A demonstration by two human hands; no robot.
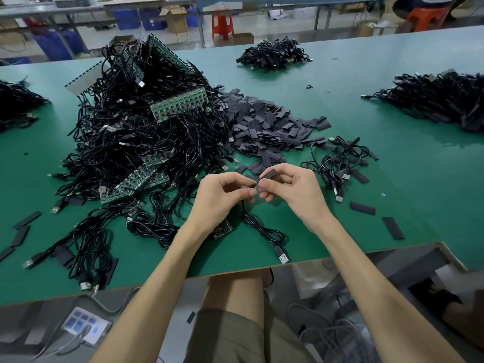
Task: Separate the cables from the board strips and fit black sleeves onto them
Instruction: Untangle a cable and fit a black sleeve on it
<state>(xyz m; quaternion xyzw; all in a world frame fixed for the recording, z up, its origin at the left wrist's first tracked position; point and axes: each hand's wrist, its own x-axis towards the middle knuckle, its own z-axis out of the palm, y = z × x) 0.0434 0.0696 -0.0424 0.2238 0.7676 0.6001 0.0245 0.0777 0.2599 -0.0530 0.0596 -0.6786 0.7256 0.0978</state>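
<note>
My left hand (222,195) pinches the small board end of a black USB cable (264,230); the cable trails down over the green table (392,179) to its plug near the front edge. My right hand (290,186) pinches a flat black sleeve (268,175) whose open end meets that board end between my fingertips. A tall heap of cables joined to green board strips (146,132) lies to the left. Behind my hands lies a pile of loose black sleeves (264,124). A short piece of board strip (222,229) lies under my left wrist.
A small bundle of cables with sleeves (340,163) lies to the right of my hands. More cable heaps lie at the far middle (275,55), far right (440,100) and far left (15,106). Stray sleeves (362,208) lie near the front edge.
</note>
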